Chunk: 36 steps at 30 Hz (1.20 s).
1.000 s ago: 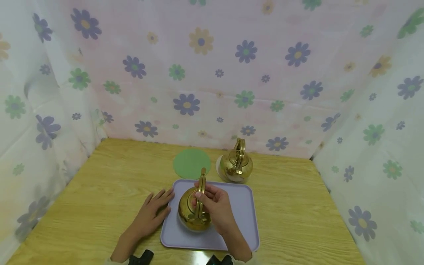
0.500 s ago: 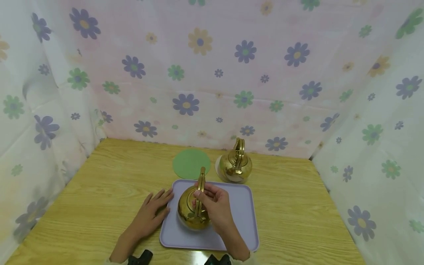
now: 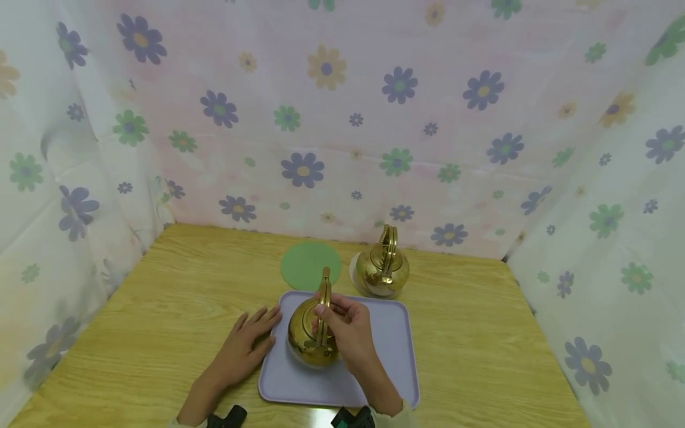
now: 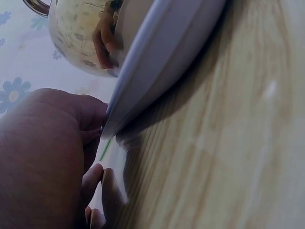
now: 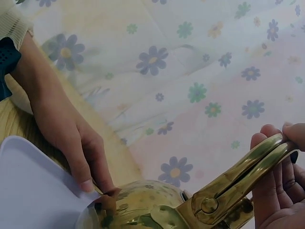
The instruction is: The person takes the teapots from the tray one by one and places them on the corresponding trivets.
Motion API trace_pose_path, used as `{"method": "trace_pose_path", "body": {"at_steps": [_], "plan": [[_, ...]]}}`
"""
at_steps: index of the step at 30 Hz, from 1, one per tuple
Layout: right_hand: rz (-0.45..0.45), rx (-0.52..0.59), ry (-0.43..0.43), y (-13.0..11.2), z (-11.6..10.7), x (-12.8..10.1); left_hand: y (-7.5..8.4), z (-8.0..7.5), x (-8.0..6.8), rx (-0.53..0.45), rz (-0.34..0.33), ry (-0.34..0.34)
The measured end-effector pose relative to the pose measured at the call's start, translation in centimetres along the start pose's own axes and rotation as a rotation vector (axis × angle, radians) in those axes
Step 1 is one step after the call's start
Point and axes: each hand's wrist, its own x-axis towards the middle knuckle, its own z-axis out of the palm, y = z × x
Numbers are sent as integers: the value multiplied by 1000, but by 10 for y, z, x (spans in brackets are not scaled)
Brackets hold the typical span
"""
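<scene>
A shiny golden kettle [image 3: 308, 342] is over the left half of a lilac tray [image 3: 387, 362]. My right hand [image 3: 345, 330] grips its upright handle [image 5: 238, 183] from the right, fingers curled round the bar. Whether the kettle's base touches the tray I cannot tell. My left hand [image 3: 247, 343] lies flat on the wooden table [image 3: 160, 321], its straight fingertips [image 5: 88, 183] against the tray's left edge [image 4: 157, 62]. In the left wrist view the kettle's body [image 4: 78, 38] shows above the tray rim.
A second golden kettle [image 3: 382, 270] stands on a white coaster behind the tray, at the back right. A round green mat [image 3: 310, 264] lies to its left. Flowered curtain walls [image 3: 342, 119] close the table on three sides.
The kettle in my right hand has shifted slightly up and away from me over the tray. My left hand has stayed at the tray's edge.
</scene>
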Motion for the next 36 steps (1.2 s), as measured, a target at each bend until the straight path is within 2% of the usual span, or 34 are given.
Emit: {"method": "trace_pose_path", "body": {"at_steps": [12,25,36], "plan": [[-47,-10,-28,1,-1,9,2,-1,1,14,9,4],[-81,-20,-12,3,1,16,-2,1,2,11,-24,-32],[-66,-31,-23,2,2,21,-4,2,-1,12,-17,-26]]}}
